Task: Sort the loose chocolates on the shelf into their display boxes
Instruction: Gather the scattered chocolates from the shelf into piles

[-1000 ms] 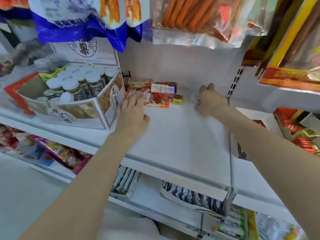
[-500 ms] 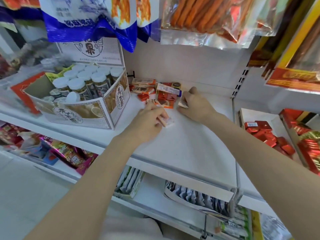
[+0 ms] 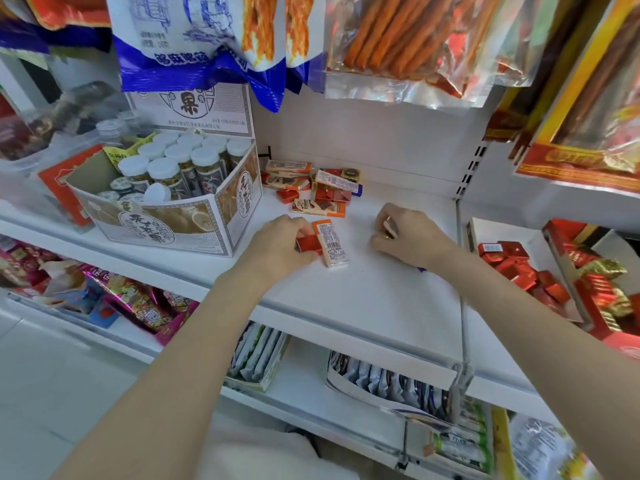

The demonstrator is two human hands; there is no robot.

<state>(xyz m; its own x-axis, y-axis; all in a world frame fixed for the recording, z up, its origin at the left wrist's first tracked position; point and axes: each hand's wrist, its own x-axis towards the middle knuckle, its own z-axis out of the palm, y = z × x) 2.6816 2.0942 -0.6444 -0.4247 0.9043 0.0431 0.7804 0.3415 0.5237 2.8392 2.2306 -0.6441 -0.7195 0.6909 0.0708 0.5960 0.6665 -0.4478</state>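
A shop: white retail shelving (image 3: 363, 299) fills the frame, snack bags (image 3: 207, 39) hang along the top, and a display carton of jars (image 3: 180, 202) sits upper left.

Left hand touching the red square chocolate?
Touching. The head view shows the left hand with fingers curled over the red square chocolate, which lies against the white bar.

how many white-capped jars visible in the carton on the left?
About 10 white-capped jars, standing in rows inside the printed carton, left of the left hand; others may be hidden.
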